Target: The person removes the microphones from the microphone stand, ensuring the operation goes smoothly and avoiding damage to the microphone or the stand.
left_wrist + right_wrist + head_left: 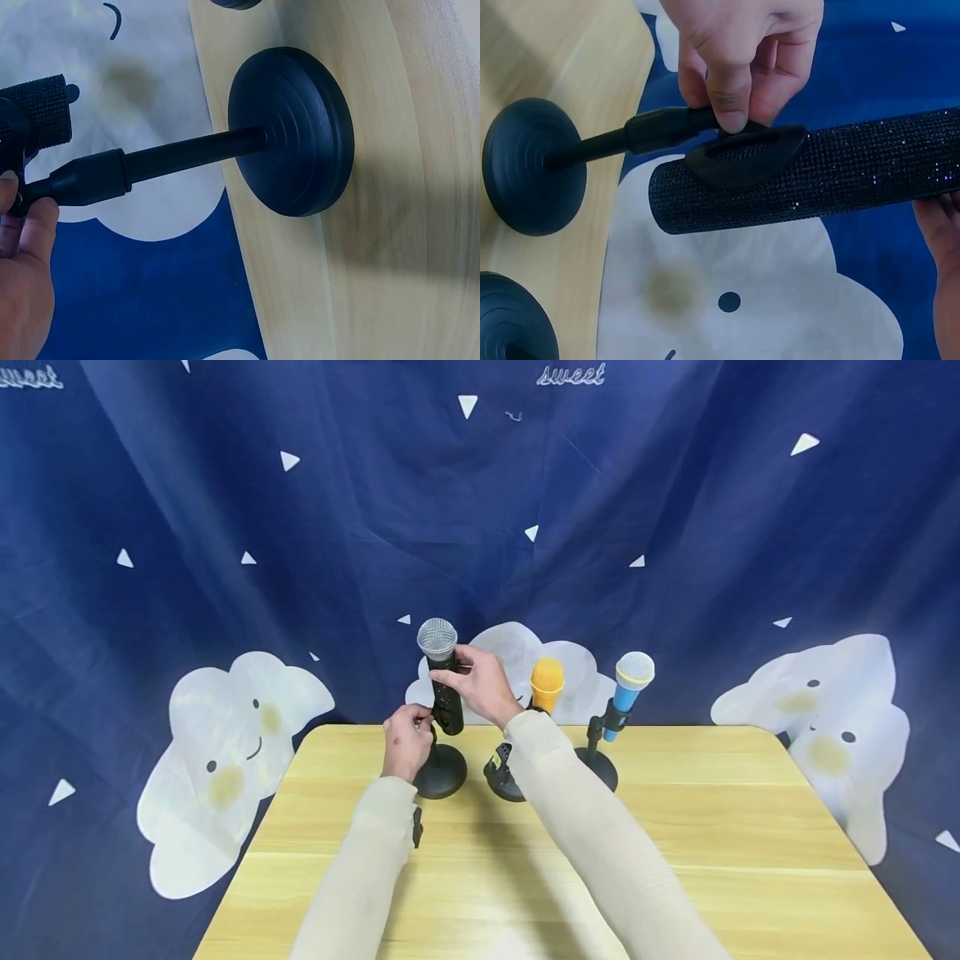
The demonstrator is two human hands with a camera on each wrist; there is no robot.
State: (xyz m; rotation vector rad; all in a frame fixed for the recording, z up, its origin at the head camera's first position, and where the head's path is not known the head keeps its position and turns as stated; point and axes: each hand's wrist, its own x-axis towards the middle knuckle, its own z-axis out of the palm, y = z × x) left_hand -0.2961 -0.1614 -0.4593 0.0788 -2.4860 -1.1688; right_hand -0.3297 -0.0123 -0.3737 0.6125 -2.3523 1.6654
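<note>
In the head view, my right hand (483, 681) grips a microphone (447, 700) with a silver mesh head and a black glittering body. The right wrist view shows its lower body (862, 161) resting in the curved black clip (780, 161) of a stand. My left hand (406, 745) pinches the joint just below that clip, thumb against fingers. The stand's black pole (187, 150) rises from a round base (300, 135) on the table. The microphone tilts, mesh head up and lower end beside the left fingers.
To the right, a yellow microphone (547, 679) stands partly hidden behind my right sleeve, near a second round base (506, 787). Further right, a blue microphone (626, 695) sits in its own stand. A blue curtain (420, 510) hangs behind the wooden table (735, 827).
</note>
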